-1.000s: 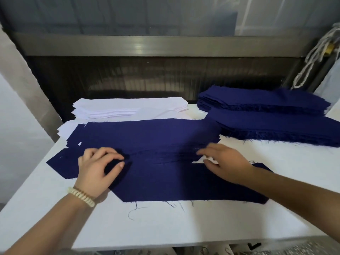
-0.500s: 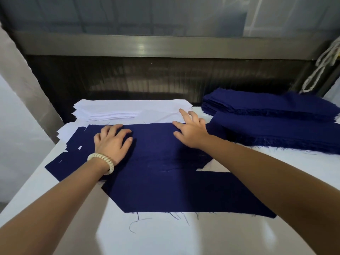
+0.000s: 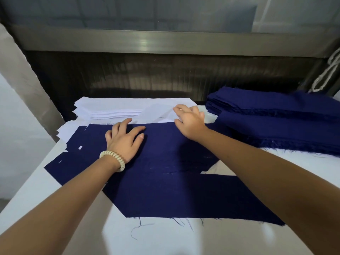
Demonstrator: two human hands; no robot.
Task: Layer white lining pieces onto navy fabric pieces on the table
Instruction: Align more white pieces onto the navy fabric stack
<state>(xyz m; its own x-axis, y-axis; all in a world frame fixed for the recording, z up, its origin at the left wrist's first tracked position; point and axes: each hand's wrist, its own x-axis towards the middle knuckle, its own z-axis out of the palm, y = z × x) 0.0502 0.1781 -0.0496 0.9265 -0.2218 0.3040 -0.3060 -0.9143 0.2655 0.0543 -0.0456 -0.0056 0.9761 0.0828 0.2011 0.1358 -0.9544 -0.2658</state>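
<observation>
Two things could go wrong here, I think. The top sheet of the stack of thin white lining pieces (image 3: pixel 117 109) could drag a second sheet along, because the sheets lie loose. The big flat navy fabric piece (image 3: pixel 165 181) on the white table (image 3: pixel 55 227) could also slip or wrinkle if nothing holds it down. The left hand (image 3: pixel 125 142), with a cream bead bracelet (image 3: pixel 114 159) on its wrist, presses flat on the navy piece, fingers spread wide. The right hand (image 3: pixel 191 124) reaches past the far edge, its fingers straight and apart. They touch the white lining and grip nothing. A pile of folded navy cloth (image 3: pixel 276 122) sits to the right.
</observation>
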